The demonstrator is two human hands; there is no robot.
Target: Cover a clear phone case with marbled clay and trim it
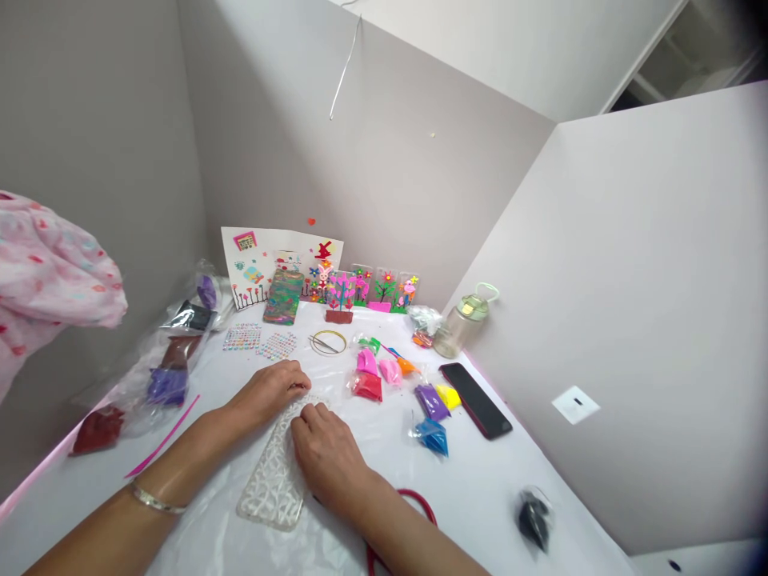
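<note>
A clear phone case with a white web-like pattern lies flat on the white-covered table, slanting away from me. Over its far left end, my left hand is closed, fingers bent down. Whatever its fingertips pinch is too small to name. My right hand is curled over the case's right side, fingers closed against its upper part. That hand and its fingertips cover part of the case. A red ring-shaped cord lies partly beneath my right forearm.
Several bagged clay packets, including a red one and a blue one, lie right of centre. A phone and a bottle are by the right edge. Decorated cases lean at the back. Gem stickers and bangles lie before them.
</note>
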